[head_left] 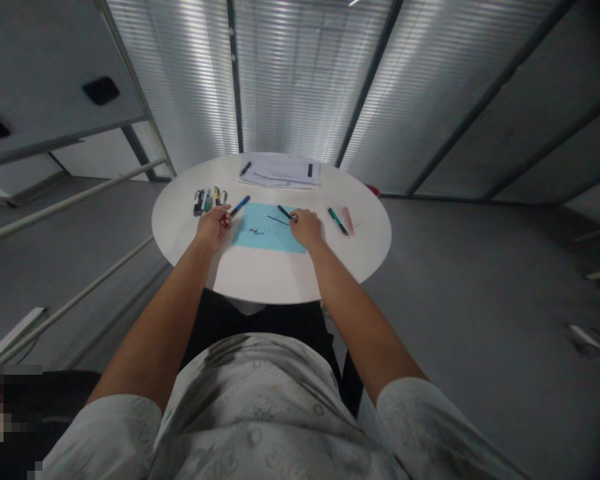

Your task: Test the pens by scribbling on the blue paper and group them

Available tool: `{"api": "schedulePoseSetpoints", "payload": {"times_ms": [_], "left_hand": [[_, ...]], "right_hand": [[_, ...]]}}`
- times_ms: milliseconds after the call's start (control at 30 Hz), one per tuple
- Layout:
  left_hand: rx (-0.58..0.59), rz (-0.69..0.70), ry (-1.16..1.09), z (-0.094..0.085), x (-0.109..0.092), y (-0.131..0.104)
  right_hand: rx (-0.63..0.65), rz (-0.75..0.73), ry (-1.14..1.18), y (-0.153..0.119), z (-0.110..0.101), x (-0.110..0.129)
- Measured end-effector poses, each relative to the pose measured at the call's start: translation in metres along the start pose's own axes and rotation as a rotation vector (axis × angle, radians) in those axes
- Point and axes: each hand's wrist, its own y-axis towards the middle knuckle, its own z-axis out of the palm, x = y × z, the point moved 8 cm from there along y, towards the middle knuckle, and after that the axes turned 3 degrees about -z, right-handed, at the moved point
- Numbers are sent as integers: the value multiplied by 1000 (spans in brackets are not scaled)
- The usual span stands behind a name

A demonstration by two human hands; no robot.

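Inspecting from my remote station, I find the right hand [306, 228] masking the near ends of a black pen barrel [285, 211] and a thin dark rod [276, 219], both toward the far edge of the blue sheet [280, 241]. Its fingers are bent downward; whether they pinch either piece, I cannot tell. That hand also hides part of the sheet's right edge. Small loose parts [256, 231], too tiny to identify, lie nearer the sheet's left edge.

The left hand [213, 228] is beside that left edge, fingers curled into a narrow grip; I cannot confirm anything within it. A blue pen [241, 205] reaches its fingertips, contact unclear. The hand partly covers a row of pens [208, 200] toward the left edge of the table [265, 277].
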Motion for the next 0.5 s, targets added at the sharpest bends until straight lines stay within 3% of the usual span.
{"api": "schedulePoseSetpoints", "payload": {"times_ms": [200, 333, 500], "left_hand": [[1, 5, -18, 0, 0, 0], [-8, -6, -12, 1, 0, -2], [-3, -2, -18, 0, 1, 0]], "right_hand": [[-4, -12, -19, 1, 3, -1], [-37, 26, 93, 6, 5, -10], [-233, 28, 297, 14, -14, -17]]}}
